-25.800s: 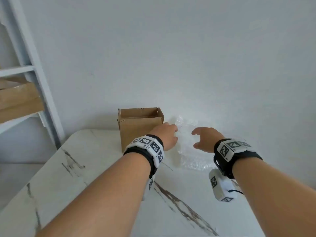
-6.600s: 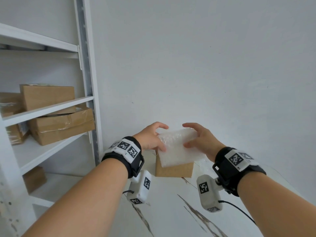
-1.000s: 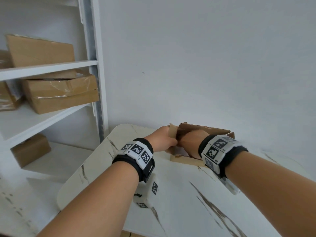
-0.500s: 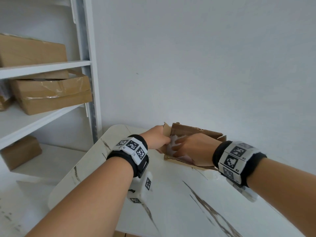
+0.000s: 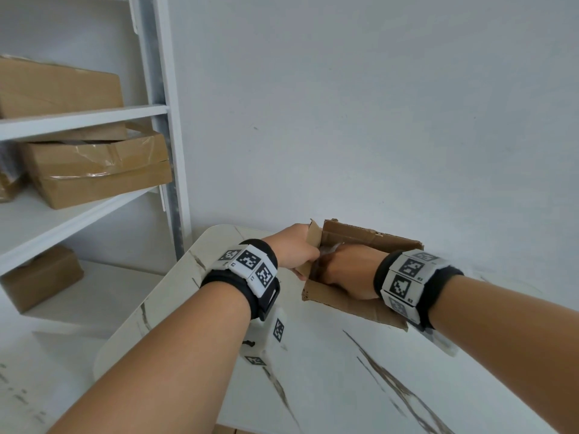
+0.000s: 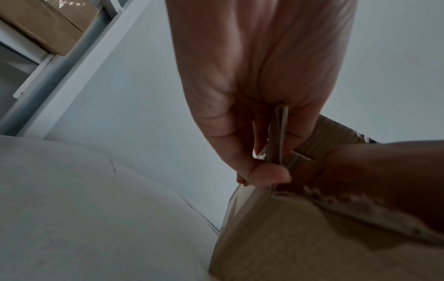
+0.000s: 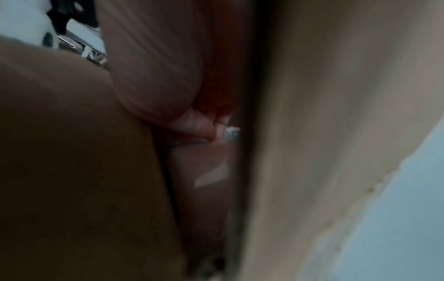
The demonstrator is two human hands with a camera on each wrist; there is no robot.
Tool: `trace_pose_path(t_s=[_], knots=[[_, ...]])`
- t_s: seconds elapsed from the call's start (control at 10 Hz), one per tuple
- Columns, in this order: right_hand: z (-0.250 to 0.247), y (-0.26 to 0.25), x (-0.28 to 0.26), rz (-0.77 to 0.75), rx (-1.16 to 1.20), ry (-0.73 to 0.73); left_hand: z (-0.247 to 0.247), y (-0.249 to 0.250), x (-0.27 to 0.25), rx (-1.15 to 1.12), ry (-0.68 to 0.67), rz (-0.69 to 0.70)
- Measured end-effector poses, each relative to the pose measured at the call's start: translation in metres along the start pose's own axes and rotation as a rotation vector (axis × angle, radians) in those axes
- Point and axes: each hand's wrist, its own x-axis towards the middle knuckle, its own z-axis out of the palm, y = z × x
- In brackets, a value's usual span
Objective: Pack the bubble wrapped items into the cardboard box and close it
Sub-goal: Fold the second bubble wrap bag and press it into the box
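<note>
Packing stage, flaps not yet folded. The brown cardboard box (image 5: 360, 303) sits tilted on the white marble-patterned table (image 5: 329, 371). The left hand (image 5: 293, 250) pinches its side flap (image 6: 277, 136) open; the right hand (image 5: 347, 270) reaches inside against clear bubble wrap (image 5: 329, 248), its grip hidden. Closing remains.

The white marble table (image 5: 329, 371) bears the open cardboard box (image 5: 354, 303) near its far edge.
</note>
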Motion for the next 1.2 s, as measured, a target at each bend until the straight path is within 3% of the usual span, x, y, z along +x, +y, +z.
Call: trace_pose_path(t_s=[0.1, 0.2, 0.3, 0.4, 0.5, 0.6, 0.8, 0.9, 1.2], knots=[[0.001, -0.005, -0.003, 0.067, 0.105, -0.041, 0.001, 0.002, -0.001, 0.032, 0.015, 0.002], [-0.001, -0.004, -0.020, 0.147, 0.276, 0.207, 0.003, 0.005, -0.003, 0.084, 0.023, 0.023], [0.002, 0.013, -0.042, 0.304, 0.270, 0.271, 0.003, 0.006, -0.001, 0.094, 0.035, 0.031], [0.007, 0.015, -0.052, 0.254, 0.195, 0.104, 0.005, 0.006, 0.000, 0.087, 0.048, 0.002], [0.014, 0.013, -0.046, 0.190, 0.127, 0.134, 0.005, 0.006, 0.002, 0.094, 0.042, -0.013], [0.009, 0.006, -0.043, 0.087, 0.012, 0.304, 0.004, 0.003, 0.002, 0.091, 0.038, -0.009], [0.019, 0.013, -0.029, 0.031, -0.150, 0.193, 0.003, 0.006, 0.004, 0.107, 0.031, 0.011], [0.018, 0.011, -0.024, 0.095, -0.133, 0.198, 0.002, 0.006, 0.006, 0.135, 0.035, 0.016], [0.014, 0.013, -0.021, 0.080, 0.116, 0.208, -0.002, 0.003, 0.014, 0.072, 0.022, -0.020]])
